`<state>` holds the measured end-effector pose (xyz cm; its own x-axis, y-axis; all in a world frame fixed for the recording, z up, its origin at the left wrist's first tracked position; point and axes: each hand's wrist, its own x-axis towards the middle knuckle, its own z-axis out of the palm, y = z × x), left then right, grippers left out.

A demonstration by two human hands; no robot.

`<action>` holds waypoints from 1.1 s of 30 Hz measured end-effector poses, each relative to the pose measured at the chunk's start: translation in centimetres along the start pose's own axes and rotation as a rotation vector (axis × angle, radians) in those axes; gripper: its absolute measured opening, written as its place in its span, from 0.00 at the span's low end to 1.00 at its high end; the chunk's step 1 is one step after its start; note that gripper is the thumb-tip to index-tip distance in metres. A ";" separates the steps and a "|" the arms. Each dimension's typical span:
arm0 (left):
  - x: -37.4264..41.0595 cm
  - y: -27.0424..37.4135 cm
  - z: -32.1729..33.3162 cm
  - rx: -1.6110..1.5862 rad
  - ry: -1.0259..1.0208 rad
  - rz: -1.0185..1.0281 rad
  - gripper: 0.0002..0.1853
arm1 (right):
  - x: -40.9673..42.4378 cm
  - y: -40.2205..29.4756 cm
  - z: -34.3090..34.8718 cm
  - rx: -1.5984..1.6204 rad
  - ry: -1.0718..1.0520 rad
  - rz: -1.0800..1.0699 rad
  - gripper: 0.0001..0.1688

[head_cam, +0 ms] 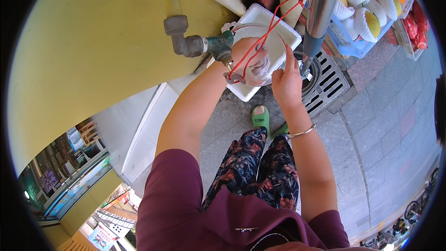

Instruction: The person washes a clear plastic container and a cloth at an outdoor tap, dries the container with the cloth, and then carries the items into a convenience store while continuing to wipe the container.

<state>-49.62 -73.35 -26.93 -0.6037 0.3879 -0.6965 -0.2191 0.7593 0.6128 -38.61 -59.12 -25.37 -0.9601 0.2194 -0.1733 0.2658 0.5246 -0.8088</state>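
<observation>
My left hand is inside a clear round bowl, partly hidden by the tap and a red cord. Its fingers are on a wet, greyish cloth bunched against the bowl's inner wall. With fingers along the outside and rim, my right hand holds the bowl's right side. The bowl sits over a white foam box. Directly above its left edge hangs a green metal tap, and a red cord runs from the tap's handle up to a steel pole. No water stream is discernible.
The steel pole stands close to my right hand. Below it lies a slotted drain cover. Crates of foam-netted fruit are at the upper right. A yellow panel fills the left, and grey paving surrounds my green slippers.
</observation>
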 end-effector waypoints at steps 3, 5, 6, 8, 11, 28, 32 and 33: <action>-0.6 -1.8 -0.1 -0.225 0.194 0.138 0.10 | -0.1 -0.3 -0.4 0.008 -0.025 0.021 0.39; -1.1 -3.9 -0.2 0.163 0.097 0.290 0.09 | 0.0 -0.4 -0.3 -0.007 -0.046 0.061 0.39; -2.3 -0.8 -0.4 0.263 -0.161 0.148 0.08 | 0.1 0.3 -0.3 -0.012 -0.003 0.021 0.39; -2.5 -0.6 0.2 0.501 -0.204 0.102 0.08 | 0.0 -0.1 0.2 0.000 -0.020 0.000 0.39; -1.2 -0.8 1.7 0.401 0.081 0.101 0.11 | 0.2 -0.3 0.6 -0.002 -0.021 -0.003 0.39; 2.4 -2.5 3.9 0.910 0.134 0.156 0.47 | 0.6 -1.2 0.4 -0.021 -0.054 0.002 0.38; 5.4 -6.6 5.1 0.669 0.276 -0.042 0.35 | 0.4 -1.1 0.8 -0.067 -0.071 0.032 0.36; 6.0 -6.7 5.2 0.642 0.262 -0.087 0.36 | 0.3 -1.0 0.7 -0.083 -0.068 0.041 0.36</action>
<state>-47.83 -73.41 -37.14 -0.7871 0.2346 -0.5705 0.1728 0.9717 0.1612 -39.17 -60.14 -25.04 -0.9513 0.1867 -0.2451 0.3082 0.5831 -0.7517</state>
